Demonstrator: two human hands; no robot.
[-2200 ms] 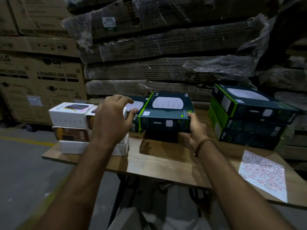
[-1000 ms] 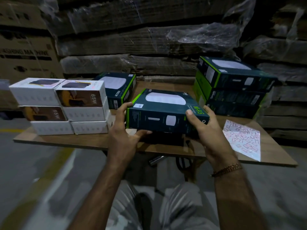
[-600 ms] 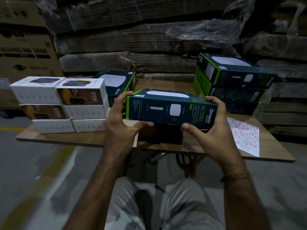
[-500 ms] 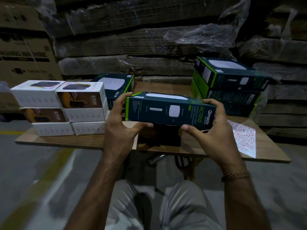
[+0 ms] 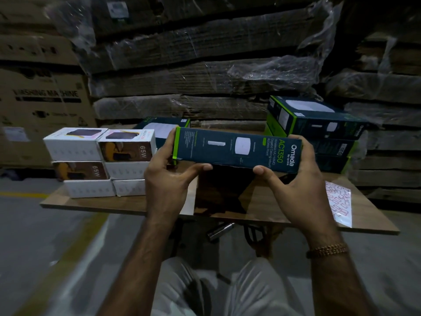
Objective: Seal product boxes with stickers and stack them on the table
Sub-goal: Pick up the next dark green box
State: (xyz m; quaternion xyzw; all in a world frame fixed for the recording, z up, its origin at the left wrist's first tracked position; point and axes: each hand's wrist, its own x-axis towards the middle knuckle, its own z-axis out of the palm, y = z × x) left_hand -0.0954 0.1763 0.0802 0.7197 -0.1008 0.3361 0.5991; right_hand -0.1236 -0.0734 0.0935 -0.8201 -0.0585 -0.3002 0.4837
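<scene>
Dark teal box (image 5: 237,149) green-edged, white boxes (image 5: 100,160), red-printed sticker sheet (image 5: 339,201)

Dark green-edged product box (image 5: 237,149) held edge-on above table (image 5: 227,201); sticker sheet (image 5: 338,202) right.

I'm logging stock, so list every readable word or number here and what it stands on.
"Omada by tp-link", "AC1350": side of the held box; its smaller print is only partly legible.
"65W": upper brown-faced box.
"65W": lower brown-faced box.
"WASHING MACHINE", first letter unclear: brown carton.
"Omada": top box of the dark stack.
Sticker sheet: too small to read.
</scene>
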